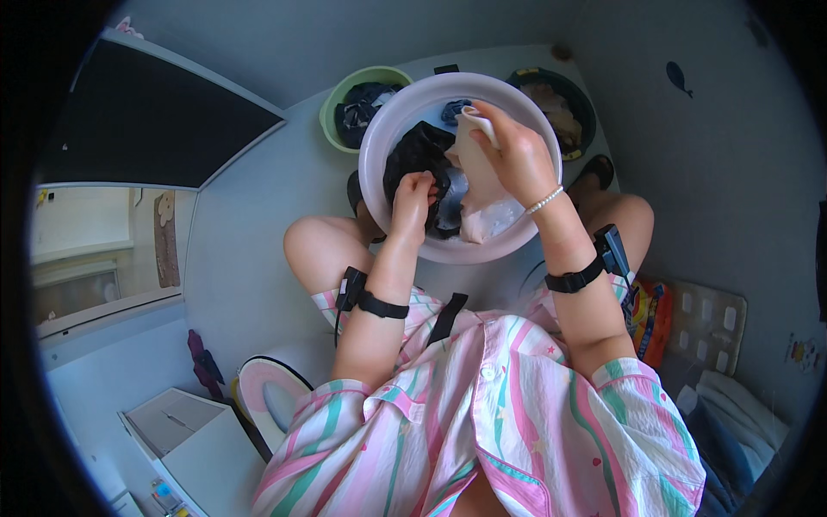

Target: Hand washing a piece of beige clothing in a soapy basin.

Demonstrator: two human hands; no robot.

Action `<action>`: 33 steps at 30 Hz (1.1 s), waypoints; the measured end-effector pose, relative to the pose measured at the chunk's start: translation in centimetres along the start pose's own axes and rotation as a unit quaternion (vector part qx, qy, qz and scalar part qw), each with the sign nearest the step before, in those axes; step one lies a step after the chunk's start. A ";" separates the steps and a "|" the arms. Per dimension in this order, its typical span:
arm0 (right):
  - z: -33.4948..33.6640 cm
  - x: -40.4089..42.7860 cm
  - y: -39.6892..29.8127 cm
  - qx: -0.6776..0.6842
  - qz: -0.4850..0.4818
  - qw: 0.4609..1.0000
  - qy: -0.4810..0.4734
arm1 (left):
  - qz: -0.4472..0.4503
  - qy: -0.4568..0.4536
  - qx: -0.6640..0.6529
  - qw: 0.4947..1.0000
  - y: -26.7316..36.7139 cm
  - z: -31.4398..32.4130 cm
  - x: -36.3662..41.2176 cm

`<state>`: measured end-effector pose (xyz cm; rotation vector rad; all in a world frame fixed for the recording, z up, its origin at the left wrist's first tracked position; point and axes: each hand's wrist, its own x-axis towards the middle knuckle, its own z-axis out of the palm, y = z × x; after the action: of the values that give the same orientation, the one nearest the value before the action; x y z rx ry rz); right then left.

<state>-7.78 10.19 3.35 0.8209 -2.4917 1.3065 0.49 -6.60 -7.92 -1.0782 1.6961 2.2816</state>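
A large pale plastic basin (pixel 459 254) stands between my knees, with wet cloth and some water in it. My right hand (pixel 522 152), a beaded bracelet at its wrist, grips the upper edge of a cream cloth (pixel 477 165) and holds it raised; its lower end hangs into the basin. My left hand (pixel 415 199) is at the left side of the basin, with its curled fingers on a black cloth (pixel 413 145); whether they grip it is hard to tell. A small dark blue cloth (pixel 455 112) lies near the basin's far side.
Behind the basin, a green basin (pixel 329 126) with dark clothes stands to the left and a dark basin (pixel 589 123) with beige cloth to the right. A toilet (pixel 258 388) and a white cabinet (pixel 216 465) are at lower left. An orange packet (pixel 656 323) is beside my right leg.
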 end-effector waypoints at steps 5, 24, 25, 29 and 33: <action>1.0 -1.2 -1.8 -0.094 -0.114 0.986 -0.083 | 0.029 -0.207 -0.105 0.972 1.1 2.7 -2.3; 0.2 -7.7 1.8 0.150 0.120 0.981 -0.025 | 0.613 -0.115 0.374 0.686 10.4 7.1 -5.3; -0.1 -7.6 3.2 0.150 0.145 0.978 -0.003 | 0.631 -0.104 0.387 0.664 10.8 7.4 -5.7; -0.5 -6.4 4.7 0.244 0.192 0.950 -0.009 | 0.672 -0.071 0.420 0.606 12.0 7.4 -7.0; -1.3 -4.6 2.8 0.335 0.229 0.911 -0.080 | 0.688 -0.052 0.431 0.582 12.5 7.8 -7.3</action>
<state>-5.64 14.25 0.23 0.4618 -2.4448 2.4269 -3.71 -2.18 7.38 0.9400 3.5048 0.9840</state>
